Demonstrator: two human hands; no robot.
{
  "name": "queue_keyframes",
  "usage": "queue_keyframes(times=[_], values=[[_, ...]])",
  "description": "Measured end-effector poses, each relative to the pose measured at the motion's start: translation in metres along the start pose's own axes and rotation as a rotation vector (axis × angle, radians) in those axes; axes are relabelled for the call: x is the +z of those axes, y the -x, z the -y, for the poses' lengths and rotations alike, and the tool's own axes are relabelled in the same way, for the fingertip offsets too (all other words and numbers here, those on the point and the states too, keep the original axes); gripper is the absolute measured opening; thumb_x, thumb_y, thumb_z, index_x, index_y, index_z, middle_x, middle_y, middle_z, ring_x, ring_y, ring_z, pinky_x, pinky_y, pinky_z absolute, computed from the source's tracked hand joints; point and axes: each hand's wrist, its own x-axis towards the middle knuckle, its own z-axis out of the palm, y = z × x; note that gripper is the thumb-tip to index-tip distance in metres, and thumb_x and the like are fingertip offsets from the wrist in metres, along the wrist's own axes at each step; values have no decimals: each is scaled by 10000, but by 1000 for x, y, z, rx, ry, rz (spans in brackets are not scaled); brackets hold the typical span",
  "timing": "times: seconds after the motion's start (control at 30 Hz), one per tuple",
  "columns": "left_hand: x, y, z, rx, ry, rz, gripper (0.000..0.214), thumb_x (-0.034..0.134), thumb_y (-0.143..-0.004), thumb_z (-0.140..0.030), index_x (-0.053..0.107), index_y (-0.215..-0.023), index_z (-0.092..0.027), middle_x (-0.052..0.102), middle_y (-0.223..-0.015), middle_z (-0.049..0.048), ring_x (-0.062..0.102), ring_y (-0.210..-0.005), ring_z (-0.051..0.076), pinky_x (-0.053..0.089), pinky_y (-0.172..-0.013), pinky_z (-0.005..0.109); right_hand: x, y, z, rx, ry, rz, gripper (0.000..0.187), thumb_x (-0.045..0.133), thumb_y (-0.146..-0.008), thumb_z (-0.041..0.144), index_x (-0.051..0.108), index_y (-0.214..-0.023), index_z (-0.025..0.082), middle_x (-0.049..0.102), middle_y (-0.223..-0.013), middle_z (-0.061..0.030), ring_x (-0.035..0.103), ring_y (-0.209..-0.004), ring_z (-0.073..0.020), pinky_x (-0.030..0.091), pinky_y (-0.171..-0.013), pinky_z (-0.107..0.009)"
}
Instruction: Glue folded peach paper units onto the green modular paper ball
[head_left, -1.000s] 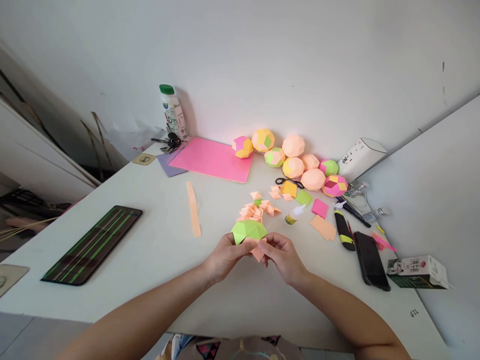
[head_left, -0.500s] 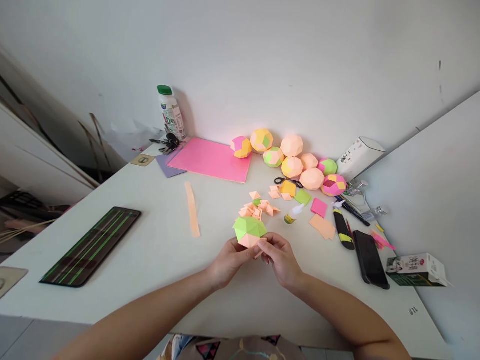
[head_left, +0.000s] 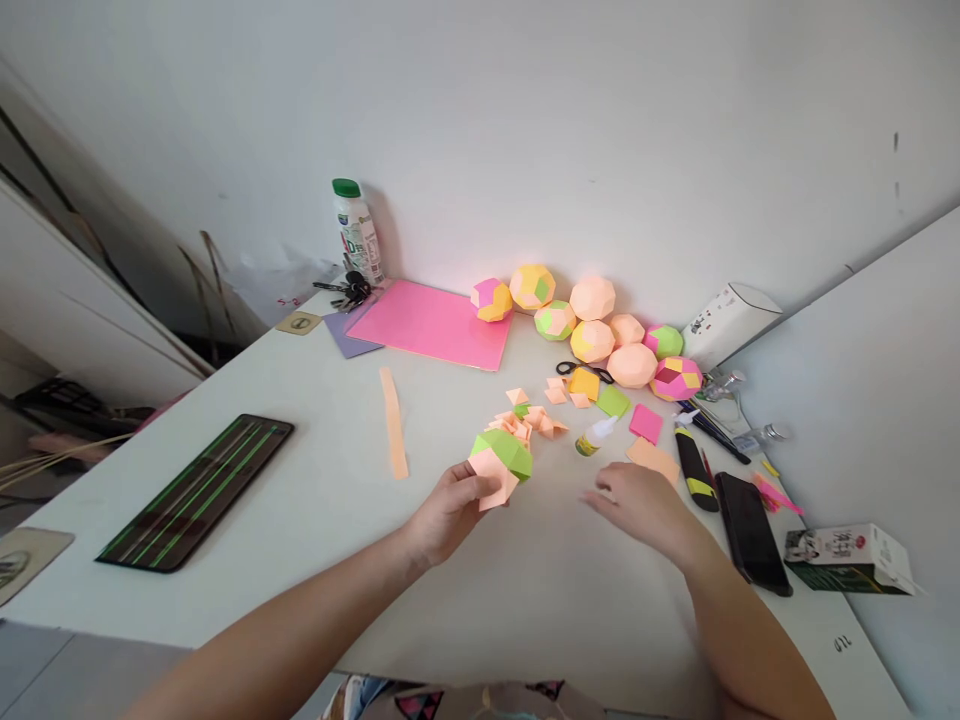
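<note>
My left hand (head_left: 454,505) grips a half-built paper ball (head_left: 508,452), green on top with a peach part toward me, thumb on the peach side. To its right my right hand (head_left: 637,505) hovers over the table holding nothing, fingers loosely curled and apart. Just beyond that hand lie the small glue bottle (head_left: 591,438), with a white nozzle and yellow label, and some peach paper squares (head_left: 654,458). Folded peach paper pieces (head_left: 544,420) are heaped right behind the held ball, partly hidden by it.
Finished paper balls (head_left: 592,341) cluster along the wall near black scissors (head_left: 568,369). A pink sheet (head_left: 435,325), a peach strip (head_left: 394,425) and a dark striped tablet (head_left: 196,492) lie leftward. A utility knife (head_left: 696,470), phone (head_left: 752,530) and drink carton (head_left: 847,558) lie right.
My right hand has let go of the paper ball and moved right, toward the glue bottle. The left hand keeps the ball, now turned so more peach faces me. The view has shifted slightly.
</note>
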Motion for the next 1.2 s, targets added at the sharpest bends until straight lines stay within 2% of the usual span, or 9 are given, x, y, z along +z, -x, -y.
queue_keyframes(times=[0.07, 0.17, 0.23, 0.33, 0.43, 0.53, 0.6, 0.8, 1.2], values=[[1, 0, 0, -33, 8, 12, 140, 668, -623, -196, 669, -751, -140, 604, -750, 43, 502, -682, 145, 425, -692, 286, -7, -3, -17, 147, 90, -75, 350, 497, -829, 478, 616, -772, 154, 636, -789, -121, 610, -792, -279, 409, -612, -319], [2, 1, 3, -86, 14, 41, 146, 653, -627, -196, 667, -763, -145, 597, -735, 40, 494, -668, 141, 429, -666, 278, -1, -17, -36, 200, -165, -194, 539, 574, -744, 570, 527, -1119, 185, 614, -1083, -137, 604, -942, -283, 452, -674, -322], [1, 0, 5, -108, 7, 60, 144, 646, -631, -195, 665, -764, -144, 590, -715, 39, 489, -659, 139, 429, -652, 272, 10, -31, -44, 137, -394, -196, 587, 650, -687, 538, 499, -1140, 196, 585, -1153, -121, 594, -983, -262, 472, -714, -316], [-1, -2, 7, -107, -7, 63, 114, 635, -652, -206, 656, -741, -138, 575, -682, 38, 482, -641, 134, 428, -641, 268, 27, -49, -45, 75, -709, -231, 504, 649, -714, 421, 487, -1136, 198, 604, -1108, -86, 624, -856, -203, 491, -704, -312], [-3, -3, 6, -100, -6, 49, 114, 632, -656, -209, 655, -741, -136, 572, -676, 38, 479, -635, 133, 428, -631, 267, 34, -55, -36, 70, -743, -272, 363, 571, -775, 405, 522, -1063, 190, 625, -1021, -71, 611, -828, -197, 493, -717, -328], [-3, -4, 6, -100, 4, 24, 111, 636, -649, -207, 655, -731, -135, 575, -662, 38, 478, -626, 134, 427, -618, 265, 27, -43, -21, -9, -708, -273, 351, 556, -795, 404, 515, -1087, 215, 621, -1041, -51, 595, -894, -202, 483, -759, -328], [-2, -4, 6, -104, 13, 5, 97, 637, -643, -202, 652, -711, -134, 576, -646, 37, 479, -615, 134, 424, -610, 265, 20, -29, -9, -142, -546, -279, 359, 560, -804, 382, 513, -1121, 221, 620, -1046, -58, 585, -914, -213, 467, -775, -338], [1, -3, 5, -110, 49, -28, 89, 635, -635, -175, 652, -714, -137, 591, -664, 32, 491, -598, 131, 414, -598, 267, 13, 0, 24, -385, -240, -99, 243, 565, -819, 317, 544, -1023, 186, 638, -931, -62, 591, -793, -196, 453, -692, -306], [2, -1, 2, -111, 30, -16, 36, 640, -631, -164, 622, -653, -141, 549, -620, 14, 462, -588, 124, 404, -606, 269, 19, 4, 33, -414, -87, -81, 262, 554, -822, 292, 556, -1046, 155, 649, -942, -84, 609, -850, -225, 455, -698, -321]])
